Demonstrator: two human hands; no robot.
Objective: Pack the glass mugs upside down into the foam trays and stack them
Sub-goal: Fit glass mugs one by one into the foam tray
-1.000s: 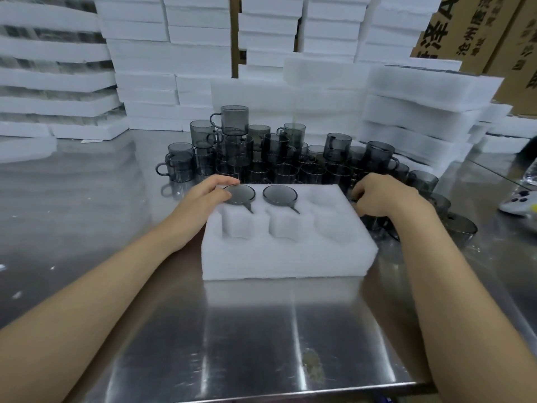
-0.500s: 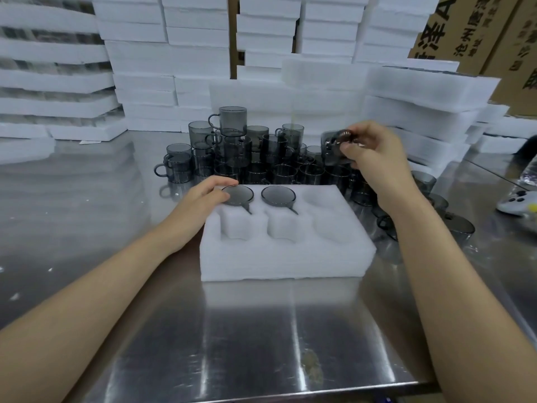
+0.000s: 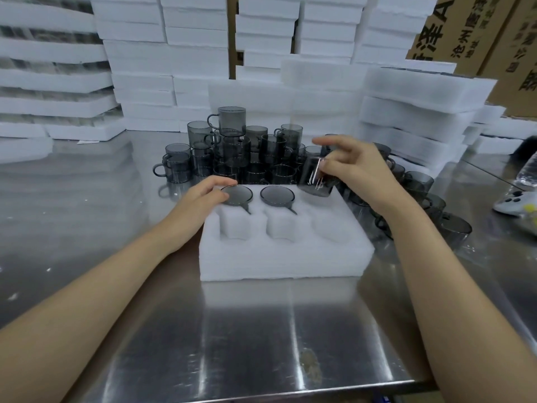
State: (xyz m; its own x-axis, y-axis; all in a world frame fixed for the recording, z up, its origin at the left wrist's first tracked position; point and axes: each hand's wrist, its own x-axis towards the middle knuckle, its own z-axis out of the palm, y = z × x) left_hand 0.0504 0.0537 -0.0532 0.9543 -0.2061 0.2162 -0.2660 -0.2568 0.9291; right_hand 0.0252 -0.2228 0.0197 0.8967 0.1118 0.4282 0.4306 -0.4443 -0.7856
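A white foam tray [image 3: 284, 257] lies on the steel table in front of me. Two smoky glass mugs sit upside down in its back row: one at the left [image 3: 236, 194], one in the middle [image 3: 277, 196]. My left hand [image 3: 200, 199] rests on the tray's back left corner, fingers touching the left mug. My right hand [image 3: 354, 167] pinches a third mug [image 3: 315, 177], tilted, just above the tray's back right pocket. The front row pockets hold nothing.
A crowd of loose grey mugs [image 3: 232, 152] stands behind the tray and trails to the right [image 3: 453, 228]. Stacks of foam trays [image 3: 418, 106] wall the back and left. Cardboard boxes [image 3: 476, 30] stand at the far right. A white device [image 3: 514, 203] lies at the right edge.
My right hand lifted a mug from the pile on the right, raised it, then brought it down and left over the tray's back right pocket. My left hand stayed put.
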